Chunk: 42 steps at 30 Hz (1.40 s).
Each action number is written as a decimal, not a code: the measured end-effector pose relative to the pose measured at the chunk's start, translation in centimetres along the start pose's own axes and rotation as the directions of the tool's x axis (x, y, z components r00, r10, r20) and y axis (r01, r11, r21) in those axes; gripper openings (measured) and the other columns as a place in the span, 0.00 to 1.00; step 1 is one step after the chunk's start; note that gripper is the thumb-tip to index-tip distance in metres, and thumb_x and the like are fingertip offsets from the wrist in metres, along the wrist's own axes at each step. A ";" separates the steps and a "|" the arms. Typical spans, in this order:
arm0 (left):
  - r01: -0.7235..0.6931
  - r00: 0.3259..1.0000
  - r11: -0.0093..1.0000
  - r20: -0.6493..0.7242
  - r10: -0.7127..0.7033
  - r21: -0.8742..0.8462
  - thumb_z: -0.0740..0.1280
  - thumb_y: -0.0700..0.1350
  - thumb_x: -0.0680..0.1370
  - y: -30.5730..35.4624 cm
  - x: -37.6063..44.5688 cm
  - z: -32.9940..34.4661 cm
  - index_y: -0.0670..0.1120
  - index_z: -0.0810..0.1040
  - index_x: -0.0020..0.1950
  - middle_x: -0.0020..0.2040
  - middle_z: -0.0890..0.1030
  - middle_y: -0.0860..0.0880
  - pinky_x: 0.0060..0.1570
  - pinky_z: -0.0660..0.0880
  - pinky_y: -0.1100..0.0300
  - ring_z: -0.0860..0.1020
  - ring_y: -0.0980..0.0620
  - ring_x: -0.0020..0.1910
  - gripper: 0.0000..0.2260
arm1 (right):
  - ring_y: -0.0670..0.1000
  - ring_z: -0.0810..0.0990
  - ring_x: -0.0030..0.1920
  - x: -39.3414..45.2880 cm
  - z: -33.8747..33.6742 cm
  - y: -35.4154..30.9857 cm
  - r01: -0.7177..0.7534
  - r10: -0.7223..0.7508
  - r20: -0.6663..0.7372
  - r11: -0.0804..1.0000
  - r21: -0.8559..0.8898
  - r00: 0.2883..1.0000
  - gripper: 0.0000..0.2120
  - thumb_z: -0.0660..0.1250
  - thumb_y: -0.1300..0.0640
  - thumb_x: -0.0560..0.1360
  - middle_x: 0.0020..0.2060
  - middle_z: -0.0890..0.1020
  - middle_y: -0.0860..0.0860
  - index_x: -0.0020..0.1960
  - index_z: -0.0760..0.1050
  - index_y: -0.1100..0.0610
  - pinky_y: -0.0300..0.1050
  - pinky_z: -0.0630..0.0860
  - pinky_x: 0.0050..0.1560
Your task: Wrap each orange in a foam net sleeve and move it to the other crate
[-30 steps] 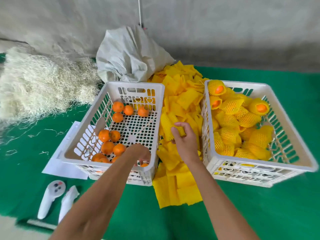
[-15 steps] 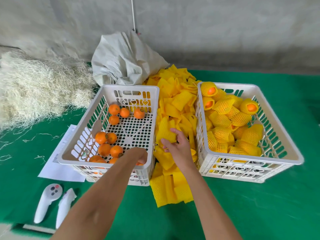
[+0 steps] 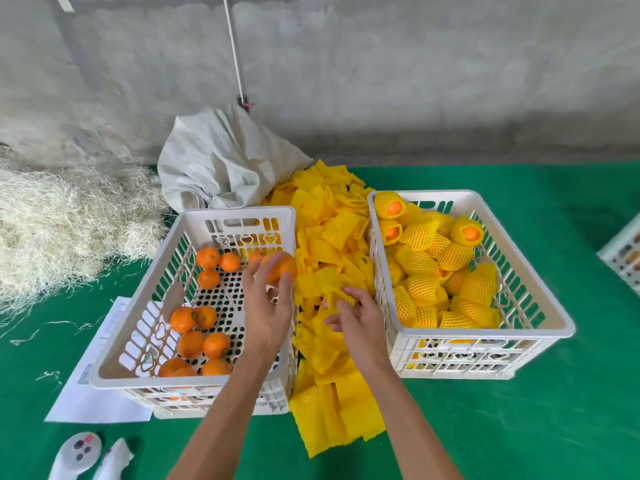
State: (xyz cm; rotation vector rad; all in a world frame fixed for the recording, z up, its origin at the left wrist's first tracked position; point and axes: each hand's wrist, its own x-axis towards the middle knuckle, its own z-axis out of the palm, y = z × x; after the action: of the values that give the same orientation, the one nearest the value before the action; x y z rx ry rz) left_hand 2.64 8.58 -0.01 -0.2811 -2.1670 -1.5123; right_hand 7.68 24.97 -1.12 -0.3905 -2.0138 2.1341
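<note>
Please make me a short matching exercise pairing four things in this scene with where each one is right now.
Things:
1. bare orange
2. wrapped oranges
3. loose foam sleeves
4. white sack

Places:
A. in the right crate
B. heaped between the two crates
C. held in the left hand
D. behind the left crate, against the wall

Pairs: 1-C, 2-A, 3-B, 4-D

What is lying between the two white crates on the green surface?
In the head view, a pile of yellow foam net sleeves fills the gap between the left crate and the right crate; the right hand reaches into it.
</note>
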 end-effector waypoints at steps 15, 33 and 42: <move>0.503 0.861 0.757 0.174 -0.477 -0.416 0.81 0.60 0.70 2.6 -4.1 2.5 0.52 0.74 0.77 0.64 0.84 0.56 0.52 0.83 0.58 0.85 0.50 0.58 0.38 | 0.49 0.74 0.33 0.8 -2.4 0.5 0.043 -0.222 -0.154 0.688 -0.725 0.963 0.10 0.70 0.51 0.79 0.35 0.75 0.48 0.49 0.69 0.52 0.41 0.58 0.28; 0.570 0.803 0.712 0.460 -0.379 -0.410 0.78 0.72 0.64 2.0 -3.3 2.2 0.50 0.84 0.65 0.68 0.82 0.52 0.66 0.76 0.54 0.79 0.52 0.68 0.37 | 0.52 0.77 0.52 1.1 0.2 -1.1 0.161 -0.201 0.010 0.754 -0.637 0.980 0.15 0.76 0.56 0.74 0.55 0.77 0.51 0.59 0.79 0.55 0.44 0.71 0.47; 0.722 0.629 0.605 0.681 -0.374 -0.335 0.81 0.71 0.59 2.7 -0.9 1.2 0.43 0.82 0.67 0.67 0.82 0.46 0.62 0.78 0.48 0.79 0.44 0.68 0.45 | 0.47 0.77 0.38 1.3 -0.5 -1.2 0.092 -0.093 0.019 0.891 -0.445 0.996 0.05 0.72 0.62 0.76 0.35 0.79 0.46 0.43 0.80 0.53 0.33 0.68 0.32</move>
State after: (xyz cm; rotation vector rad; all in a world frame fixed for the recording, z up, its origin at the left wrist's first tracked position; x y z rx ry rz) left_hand 4.28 10.75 1.45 -0.2323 -2.2447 -2.8170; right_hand 6.59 25.95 -0.01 -0.3483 -2.4612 1.5984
